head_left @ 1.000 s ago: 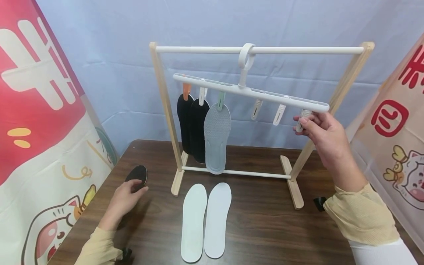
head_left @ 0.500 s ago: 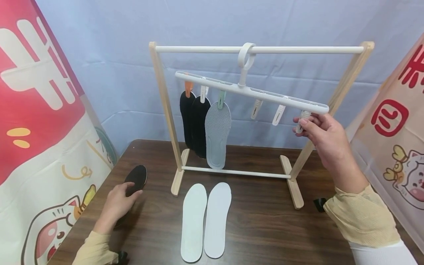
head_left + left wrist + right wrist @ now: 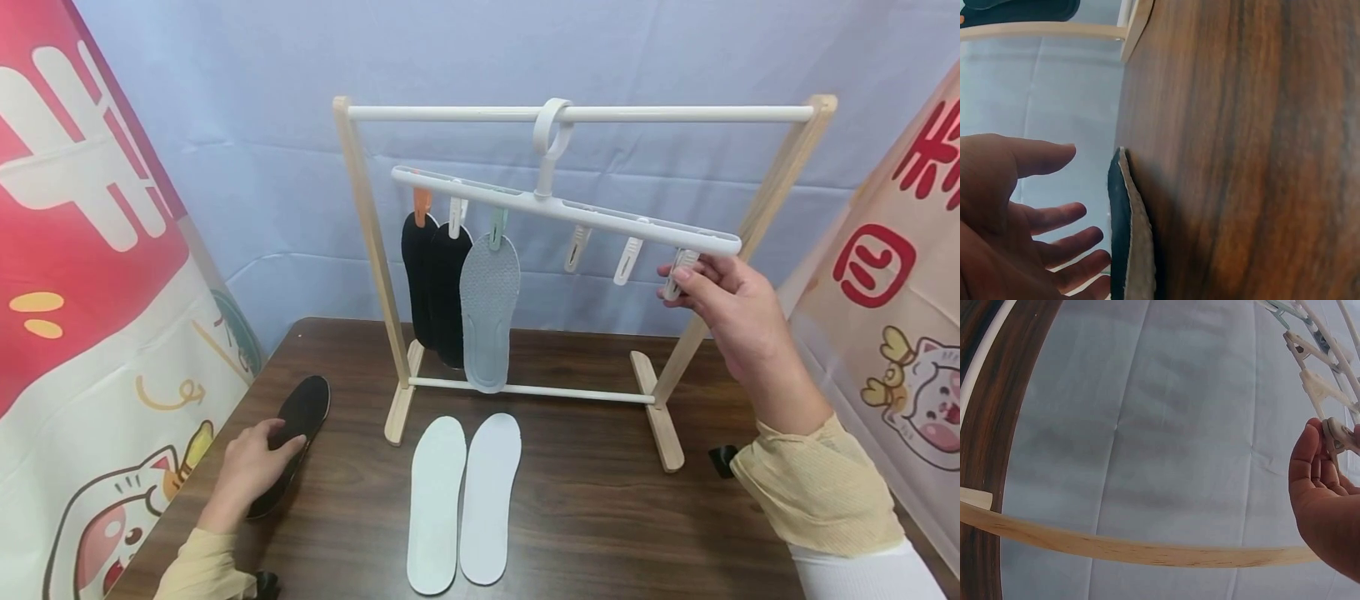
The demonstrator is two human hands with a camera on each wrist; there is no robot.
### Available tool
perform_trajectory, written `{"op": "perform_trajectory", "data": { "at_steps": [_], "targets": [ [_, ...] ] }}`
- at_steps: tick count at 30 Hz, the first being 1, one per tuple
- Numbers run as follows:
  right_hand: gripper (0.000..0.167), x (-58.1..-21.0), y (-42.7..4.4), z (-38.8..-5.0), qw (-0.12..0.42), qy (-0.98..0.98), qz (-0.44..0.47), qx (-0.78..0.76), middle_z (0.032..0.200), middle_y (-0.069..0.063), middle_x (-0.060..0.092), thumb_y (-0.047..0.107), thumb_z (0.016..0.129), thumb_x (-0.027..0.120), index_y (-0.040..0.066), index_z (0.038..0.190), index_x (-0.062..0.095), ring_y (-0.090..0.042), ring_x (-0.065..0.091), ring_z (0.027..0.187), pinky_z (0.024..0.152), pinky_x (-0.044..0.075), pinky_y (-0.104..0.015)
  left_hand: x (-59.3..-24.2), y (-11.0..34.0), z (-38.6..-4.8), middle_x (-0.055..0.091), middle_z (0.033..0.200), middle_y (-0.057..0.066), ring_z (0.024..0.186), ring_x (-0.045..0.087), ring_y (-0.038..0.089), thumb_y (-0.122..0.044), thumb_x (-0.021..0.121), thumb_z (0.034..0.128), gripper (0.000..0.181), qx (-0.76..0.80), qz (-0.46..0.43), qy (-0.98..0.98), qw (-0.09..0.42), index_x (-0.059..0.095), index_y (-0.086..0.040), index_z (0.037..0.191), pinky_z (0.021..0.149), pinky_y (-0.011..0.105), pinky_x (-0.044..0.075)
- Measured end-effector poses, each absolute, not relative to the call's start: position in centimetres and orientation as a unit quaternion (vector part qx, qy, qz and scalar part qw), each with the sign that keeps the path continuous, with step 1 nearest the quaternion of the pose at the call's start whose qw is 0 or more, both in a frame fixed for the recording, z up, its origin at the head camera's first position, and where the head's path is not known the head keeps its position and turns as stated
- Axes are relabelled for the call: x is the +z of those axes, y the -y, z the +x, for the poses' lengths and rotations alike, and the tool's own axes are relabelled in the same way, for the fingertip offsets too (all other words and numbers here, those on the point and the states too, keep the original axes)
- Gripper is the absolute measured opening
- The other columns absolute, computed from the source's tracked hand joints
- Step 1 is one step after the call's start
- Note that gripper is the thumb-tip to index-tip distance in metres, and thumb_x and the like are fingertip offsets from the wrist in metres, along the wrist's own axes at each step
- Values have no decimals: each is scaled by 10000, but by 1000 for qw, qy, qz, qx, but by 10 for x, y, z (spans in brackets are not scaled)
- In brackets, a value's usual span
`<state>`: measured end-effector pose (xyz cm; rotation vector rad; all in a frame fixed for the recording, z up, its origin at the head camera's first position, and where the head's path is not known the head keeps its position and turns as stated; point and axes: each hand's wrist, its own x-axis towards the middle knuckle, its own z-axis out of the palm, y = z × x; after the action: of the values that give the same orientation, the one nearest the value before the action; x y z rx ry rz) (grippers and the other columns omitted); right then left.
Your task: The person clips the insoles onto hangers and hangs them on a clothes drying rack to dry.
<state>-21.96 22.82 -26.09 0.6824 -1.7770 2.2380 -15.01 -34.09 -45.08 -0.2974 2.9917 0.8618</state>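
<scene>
- A left hand [image 3: 251,467] is reaching over a flat, elongated black insole [image 3: 309,404] with rounded ends, which is lying at the table's left side. Its thumb is standing wide of the loosely bent fingers, pinching nothing; whether fingertips are touching the insole, I cannot tell.
- In the left wrist view, that insole is showing a pale, fuzzy-looking layer beneath its dark face.
- A right hand [image 3: 738,312] is pinching a ridged white plastic clip [image 3: 680,279] between thumb and curled fingers, at the lower, right end of a slim white plastic hanger [image 3: 517,200].
- The hanger is tilting, its ring-shaped hook looping around a smooth white rod [image 3: 675,114] between pale wooden posts [image 3: 372,242].
- From its higher half, two matte black insoles [image 3: 450,292] and a dimpled light-grey insole [image 3: 489,312] are hanging by orange, white and mint-green clips.
- Two smooth whitish insoles [image 3: 437,508] are lying side by side on a dark-brown, wood-grained table [image 3: 600,500].
- Pale blue, lightly creased cloth [image 3: 262,167] is covering the background.
</scene>
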Motion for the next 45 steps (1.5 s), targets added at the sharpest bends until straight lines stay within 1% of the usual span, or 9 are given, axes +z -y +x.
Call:
{"op": "perform_trajectory", "data": {
  "at_steps": [7, 11, 22, 28, 34, 39, 45],
  "targets": [
    [187, -260, -228, -220, 98, 602, 232, 757, 1006, -108, 734, -38, 983, 598, -4, 1166, 616, -169, 716, 848, 770, 565, -240, -455, 347, -152, 436, 1409, 407, 1280, 362, 618, -389, 591, 998, 713, 269, -111, -957, 17, 397, 150, 1424, 1043, 677, 324],
    [187, -260, -227, -220, 98, 607, 238, 752, 976, -100, 750, -58, 981, 587, -3, 1155, 627, -174, 722, 847, 771, 568, -245, -454, 349, -153, 408, 1416, 418, 1273, 351, 627, -377, 587, 996, 724, 268, -114, -956, 23, 375, 167, 1425, 1043, 677, 319],
    [179, -261, -226, -220, 92, 619, 239, 743, 982, -97, 763, -54, 982, 588, 4, 1147, 625, -169, 732, 848, 766, 569, -240, -453, 353, -154, 344, 1405, 453, 1275, 325, 636, -319, 595, 996, 701, 266, -116, -956, 40, 351, 163, 1443, 1047, 692, 311],
    [180, -260, -226, -220, 88, 619, 234, 745, 984, -92, 759, -45, 984, 592, 8, 1154, 619, -163, 727, 819, 759, 575, -248, -456, 355, -156, 381, 1390, 449, 1257, 355, 625, -254, 618, 983, 682, 255, -112, -960, 40, 345, 186, 1426, 1038, 679, 322],
    [192, -260, -227, -219, 89, 617, 232, 747, 975, -91, 759, -54, 978, 596, 4, 1161, 610, -171, 734, 832, 774, 581, -259, -459, 357, -158, 412, 1378, 438, 1248, 379, 606, -181, 640, 958, 663, 255, -116, -959, 38, 346, 187, 1426, 1033, 662, 327],
    [192, -260, -227, -219, 89, 621, 229, 744, 983, -97, 759, -55, 975, 600, 3, 1157, 616, -167, 738, 837, 778, 580, -254, -459, 360, -159, 416, 1366, 445, 1233, 393, 612, -191, 673, 942, 694, 258, -114, -959, 35, 346, 193, 1418, 1017, 667, 346],
    [158, -260, -227, -218, 90, 623, 225, 744, 978, -113, 753, -41, 979, 603, -7, 1133, 619, -169, 737, 842, 782, 580, -254, -458, 361, -160, 380, 1372, 471, 1263, 372, 621, -214, 678, 953, 714, 257, -114, -959, 45, 345, 207, 1423, 1025, 673, 362]
  ]
}}
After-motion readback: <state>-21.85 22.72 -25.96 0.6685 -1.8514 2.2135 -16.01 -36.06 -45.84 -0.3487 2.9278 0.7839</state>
